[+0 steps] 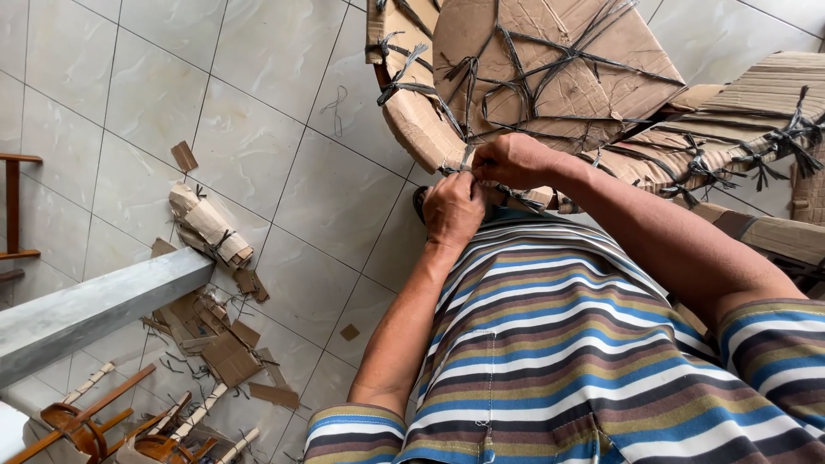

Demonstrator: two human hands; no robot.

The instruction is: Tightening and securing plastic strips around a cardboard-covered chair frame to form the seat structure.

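**Head view: 2 hands working a strap knot on a cardboard-wrapped piece**

- Left hand (454,209) and right hand (514,160) meet at the near edge of the bundle (550,69), a curved piece wrapped in cardboard, far centre-right above the striped shirt (559,344).
- Both hands are clenched on a dark strap (468,156) at that edge; fingers pinch close together, thumbs on top.
- To do it well, by my reading: keep both pinches tight against the cardboard so the strap has no slack, pull along the strap and not across it, and hold the bundle steady against the body.
- Hard to make out: the strap end and any knot sit under the fingers. The wrapped piece is cut off at the top edge.
- Left, near: cardboard scraps (228,348) and a grey beam (94,305) on the tile floor (258,103).
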